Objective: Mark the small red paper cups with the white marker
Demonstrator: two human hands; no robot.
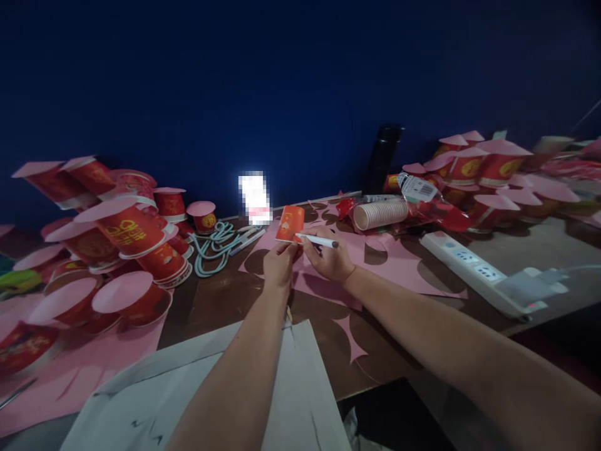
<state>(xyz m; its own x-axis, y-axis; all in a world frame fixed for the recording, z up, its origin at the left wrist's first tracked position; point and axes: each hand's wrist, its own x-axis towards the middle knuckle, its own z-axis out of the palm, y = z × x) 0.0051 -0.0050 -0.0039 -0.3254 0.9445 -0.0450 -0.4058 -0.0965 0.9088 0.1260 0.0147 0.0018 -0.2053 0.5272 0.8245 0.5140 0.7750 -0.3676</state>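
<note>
My left hand (278, 264) pinches the lower edge of a red paper cup (290, 223) and holds it against a pink paper sheet (399, 260) with round holes cut out of it. My right hand (328, 258) is closed around a white marker pen (318, 240), whose tip touches the base of the cup. Both hands meet at the middle of the brown table (225, 300).
Piles of red cups with pink paper lids lie at the left (126, 232) and the back right (488, 166). A sleeve of stacked paper cups (380, 213), a white power strip (474, 263), scissors (213, 247), a bright phone screen (255, 197) and a white bag (282, 388) surround my hands.
</note>
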